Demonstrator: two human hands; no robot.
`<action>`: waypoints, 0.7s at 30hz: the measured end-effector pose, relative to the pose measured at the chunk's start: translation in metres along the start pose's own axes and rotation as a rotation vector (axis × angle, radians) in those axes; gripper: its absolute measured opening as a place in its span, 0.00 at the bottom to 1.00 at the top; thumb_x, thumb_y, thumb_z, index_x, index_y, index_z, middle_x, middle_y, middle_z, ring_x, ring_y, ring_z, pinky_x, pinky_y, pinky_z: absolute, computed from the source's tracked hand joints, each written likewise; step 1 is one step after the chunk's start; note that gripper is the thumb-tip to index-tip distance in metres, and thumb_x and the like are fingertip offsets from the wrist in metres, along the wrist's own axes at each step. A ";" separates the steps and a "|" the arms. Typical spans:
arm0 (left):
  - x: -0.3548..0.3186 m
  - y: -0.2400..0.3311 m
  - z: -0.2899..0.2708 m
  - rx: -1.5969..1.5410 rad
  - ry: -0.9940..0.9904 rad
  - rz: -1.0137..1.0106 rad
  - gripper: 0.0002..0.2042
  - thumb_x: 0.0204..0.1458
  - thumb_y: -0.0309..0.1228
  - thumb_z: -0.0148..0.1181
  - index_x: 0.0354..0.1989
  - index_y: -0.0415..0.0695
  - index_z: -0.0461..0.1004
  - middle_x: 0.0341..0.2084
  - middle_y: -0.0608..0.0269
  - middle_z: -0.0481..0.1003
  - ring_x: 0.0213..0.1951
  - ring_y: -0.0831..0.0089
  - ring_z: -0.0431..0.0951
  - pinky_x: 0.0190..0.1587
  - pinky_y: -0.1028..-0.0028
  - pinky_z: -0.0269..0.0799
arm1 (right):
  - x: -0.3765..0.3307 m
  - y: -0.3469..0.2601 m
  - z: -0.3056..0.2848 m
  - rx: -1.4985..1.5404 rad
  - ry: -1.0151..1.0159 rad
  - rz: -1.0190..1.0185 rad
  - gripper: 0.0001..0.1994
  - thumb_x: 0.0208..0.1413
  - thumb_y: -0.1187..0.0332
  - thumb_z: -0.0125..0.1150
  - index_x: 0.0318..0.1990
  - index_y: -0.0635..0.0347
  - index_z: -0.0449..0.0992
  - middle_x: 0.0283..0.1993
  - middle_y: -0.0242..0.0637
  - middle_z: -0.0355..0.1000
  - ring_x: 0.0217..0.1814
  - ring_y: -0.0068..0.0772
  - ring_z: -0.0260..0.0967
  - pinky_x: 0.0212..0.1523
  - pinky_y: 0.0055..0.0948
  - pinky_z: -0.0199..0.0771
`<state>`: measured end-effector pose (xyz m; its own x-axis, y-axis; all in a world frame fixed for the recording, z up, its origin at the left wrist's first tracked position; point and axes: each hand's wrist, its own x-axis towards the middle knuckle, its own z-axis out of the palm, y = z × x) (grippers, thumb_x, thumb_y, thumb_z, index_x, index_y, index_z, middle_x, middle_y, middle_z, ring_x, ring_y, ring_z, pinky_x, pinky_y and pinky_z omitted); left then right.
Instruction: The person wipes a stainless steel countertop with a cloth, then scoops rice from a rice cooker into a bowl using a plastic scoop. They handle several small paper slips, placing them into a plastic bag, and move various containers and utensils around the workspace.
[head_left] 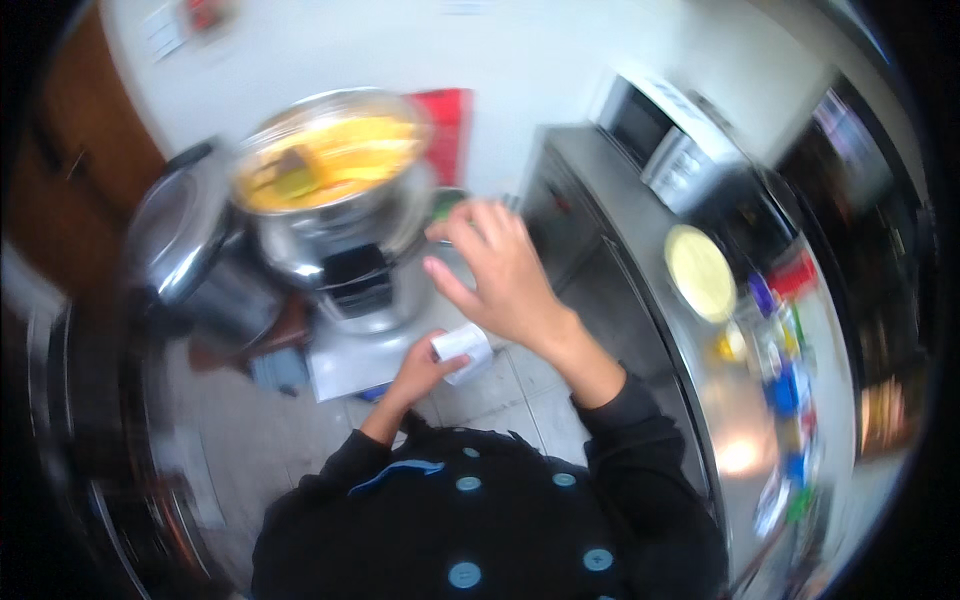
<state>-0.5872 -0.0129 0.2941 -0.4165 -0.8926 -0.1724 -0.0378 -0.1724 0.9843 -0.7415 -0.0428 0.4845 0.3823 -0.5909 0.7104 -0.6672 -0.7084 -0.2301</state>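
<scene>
My left hand [418, 372] is closed around a small white object [465, 352], low in front of my body. Blur hides whether it is a cup or folded paper. Higher and to the right, my right hand [500, 265] is raised with thumb and fingers apart, holding nothing. Beyond it on the left stands a wide metal bowl [262, 205] with yellow food [370, 140] inside. A dark and yellow-green item [295, 172] lies on the food. Below the bowl is a silver appliance [385, 325] with a black panel [357, 280].
A big metal pot [180, 230] stands at far left. A red panel [445, 130] is behind the bowl. On the right runs a steel counter [640, 235] with a microwave [670, 130], a pale yellow round item [700, 272] and several colourful packages [787, 390]. Tiled floor [490, 400] lies below.
</scene>
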 end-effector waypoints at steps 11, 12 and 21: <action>-0.030 -0.015 0.407 -0.328 -1.117 -0.412 0.17 0.50 0.25 0.63 0.48 0.40 0.68 0.42 0.63 0.74 0.46 0.72 0.74 0.49 0.73 0.72 | -0.436 -0.086 -0.219 0.531 1.035 1.446 0.11 0.50 0.76 0.65 0.41 0.66 0.74 0.38 0.38 0.76 0.38 0.22 0.73 0.36 0.20 0.72; -0.032 -0.021 0.433 -0.215 -1.230 -0.332 0.19 0.49 0.26 0.64 0.49 0.40 0.67 0.42 0.62 0.73 0.46 0.72 0.74 0.48 0.73 0.71 | -0.458 -0.092 -0.227 0.476 1.100 1.459 0.10 0.50 0.76 0.65 0.40 0.67 0.74 0.37 0.37 0.76 0.37 0.22 0.73 0.35 0.21 0.72; 0.149 -0.059 0.652 0.427 -0.611 0.520 0.47 0.36 0.40 0.74 0.63 0.37 0.50 0.59 0.46 0.57 0.62 0.57 0.57 0.63 0.62 0.54 | -0.582 -0.116 -0.294 0.054 1.560 1.628 0.06 0.50 0.79 0.62 0.36 0.68 0.75 0.33 0.34 0.76 0.32 0.18 0.70 0.31 0.18 0.68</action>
<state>-1.2388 0.1360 0.2355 -0.8799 -0.4172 0.2275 0.0065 0.4681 0.8837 -1.0746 0.4968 0.2926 -0.9570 0.1536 -0.2459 0.2302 -0.1131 -0.9665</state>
